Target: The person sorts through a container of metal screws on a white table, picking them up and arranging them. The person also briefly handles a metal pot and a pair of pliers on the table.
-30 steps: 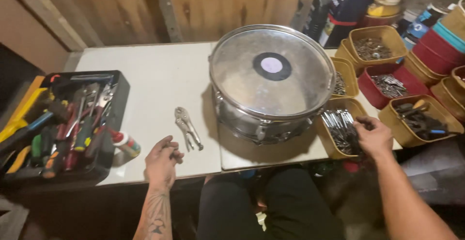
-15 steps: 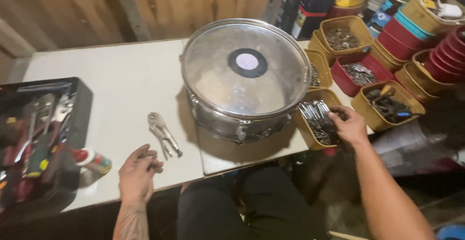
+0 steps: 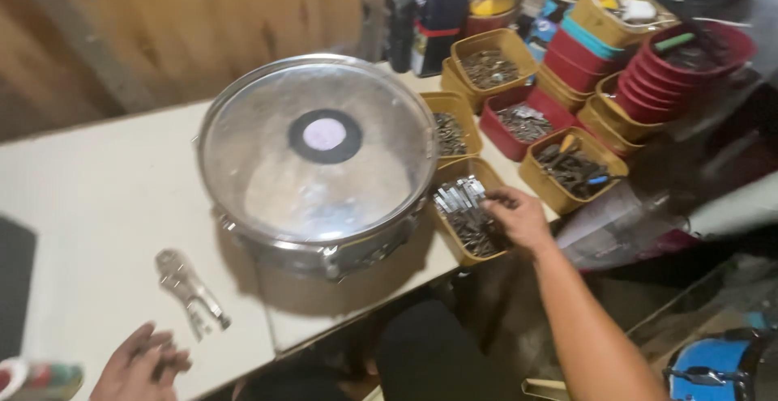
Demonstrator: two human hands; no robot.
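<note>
A shiny metal snare drum (image 3: 318, 168) with a dark round patch on its head stands on the white table (image 3: 89, 206). My right hand (image 3: 519, 218) reaches into a yellow bin (image 3: 450, 176) of metal parts just right of the drum, fingers curled among the pieces; whether it grips one is unclear. My left hand (image 3: 139, 365) rests at the table's near edge, fingers loosely apart and holding nothing. Silver locking pliers (image 3: 190, 290) lie on the table just beyond my left hand.
More yellow and red bins (image 3: 527, 122) of small hardware crowd the table's right end, with stacked red bowls (image 3: 673, 77) behind. A spray can (image 3: 40, 377) lies at the bottom left. A blue drum (image 3: 713, 369) sits on the floor at right. Wooden wall behind.
The view has swung right, so the black tool tray has left the frame. My right hand stays in the yellow bin; my left hand sits lower at the table edge.
</note>
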